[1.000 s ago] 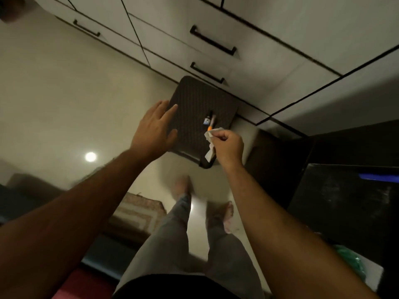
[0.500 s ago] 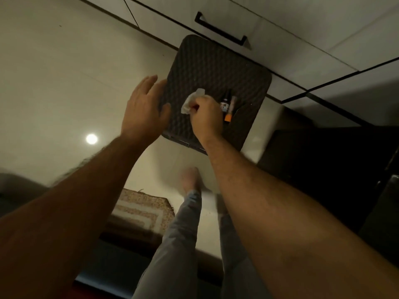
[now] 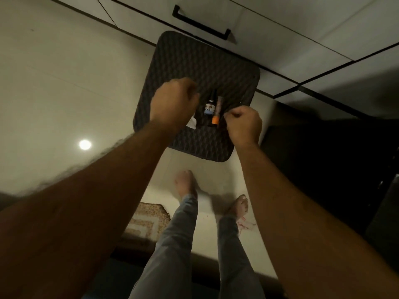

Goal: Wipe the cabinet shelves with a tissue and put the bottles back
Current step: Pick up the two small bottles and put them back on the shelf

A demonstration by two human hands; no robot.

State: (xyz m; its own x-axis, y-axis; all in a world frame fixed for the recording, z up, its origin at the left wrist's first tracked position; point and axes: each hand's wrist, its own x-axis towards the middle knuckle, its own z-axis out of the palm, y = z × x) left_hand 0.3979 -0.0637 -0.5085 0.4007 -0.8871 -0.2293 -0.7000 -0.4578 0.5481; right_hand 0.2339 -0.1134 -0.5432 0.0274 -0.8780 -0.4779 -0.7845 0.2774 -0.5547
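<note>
A small dark bottle with a blue-and-white label (image 3: 209,107) and a thin tube with an orange cap (image 3: 215,117) lie side by side on a dark quilted pad (image 3: 194,67). My left hand (image 3: 174,104) is curled just left of the bottle, and a white tissue (image 3: 192,123) sticks out from under its heel, so it seems to grip the tissue. My right hand (image 3: 243,124) is curled into a fist just right of the orange cap, with nothing visible in it.
White cabinet drawers with a black bar handle (image 3: 200,24) run along the top, right behind the pad. My legs and bare feet (image 3: 186,186) stand on the pale floor below. A patterned rug (image 3: 149,221) lies at lower left. Dark furniture fills the right side.
The tissue went from my right hand to under my left hand. My left hand curled up and moved right over the pad. My right hand moved right, past the bottles.
</note>
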